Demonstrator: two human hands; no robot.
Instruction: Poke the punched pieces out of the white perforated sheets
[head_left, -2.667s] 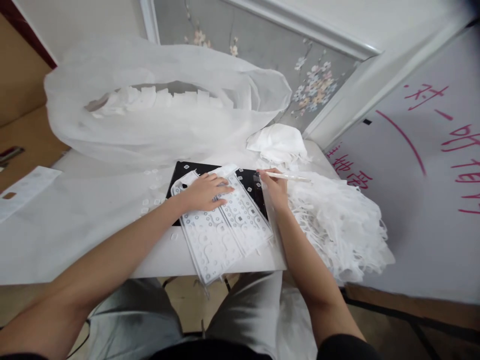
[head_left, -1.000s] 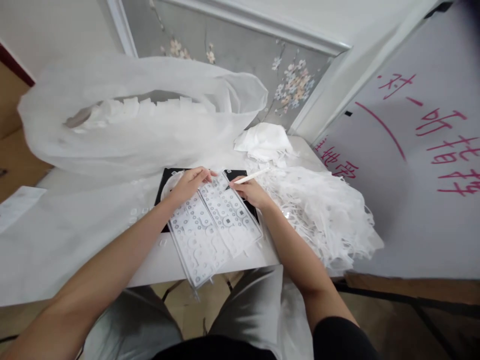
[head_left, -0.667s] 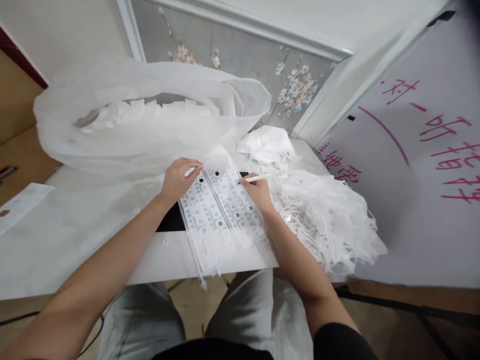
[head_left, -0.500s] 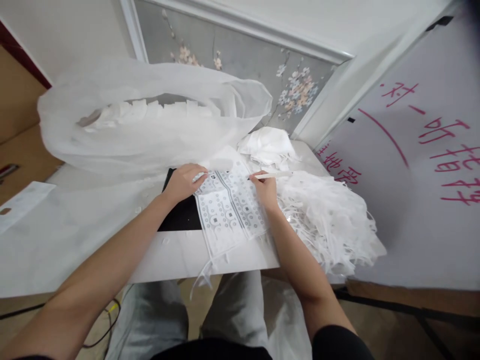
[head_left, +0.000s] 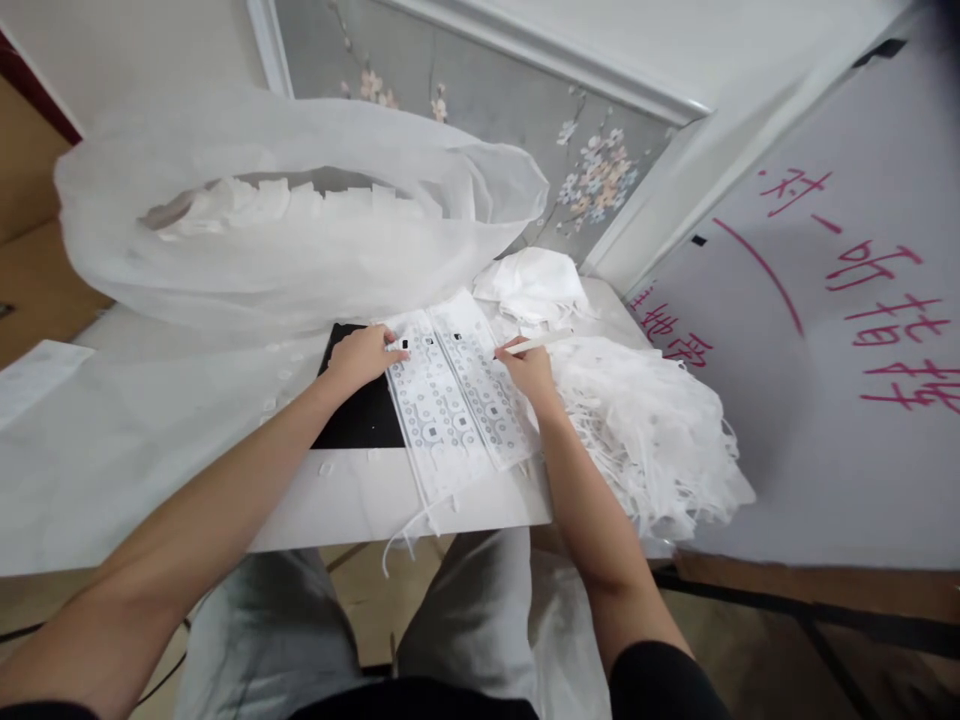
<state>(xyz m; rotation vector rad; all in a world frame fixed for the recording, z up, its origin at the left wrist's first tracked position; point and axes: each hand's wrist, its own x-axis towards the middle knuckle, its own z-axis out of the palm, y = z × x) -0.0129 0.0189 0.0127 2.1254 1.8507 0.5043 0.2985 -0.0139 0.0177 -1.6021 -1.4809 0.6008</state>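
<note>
A white printed sheet (head_left: 442,400) with grey rings and small black squares lies partly over a flat black board (head_left: 364,415). At the sheet's upper left edge, my left hand (head_left: 361,355) has thumb and forefinger closed around a bit of it beside a black square. My right hand (head_left: 531,370) rests by the sheet's right edge, gripping a slim white pen-like tool (head_left: 536,342) whose dark tip points left at the sheet. I cannot tell exactly what tool it is. Thin white strips (head_left: 420,520) trail from the sheet's lower end over the table edge.
A large translucent white bag (head_left: 315,260) with white pieces inside stands behind. On the right lies a heap of white strips (head_left: 645,430), with a white bundle (head_left: 532,285) behind it. A framed flower picture (head_left: 495,90) and a whiteboard (head_left: 757,400) bound the table (head_left: 330,510).
The sheet's upper part, curled over before, now lies flatter with more of its pattern showing. My left hand has shifted slightly left on it. The pen-like tool has tilted a little; the whole view has shifted.
</note>
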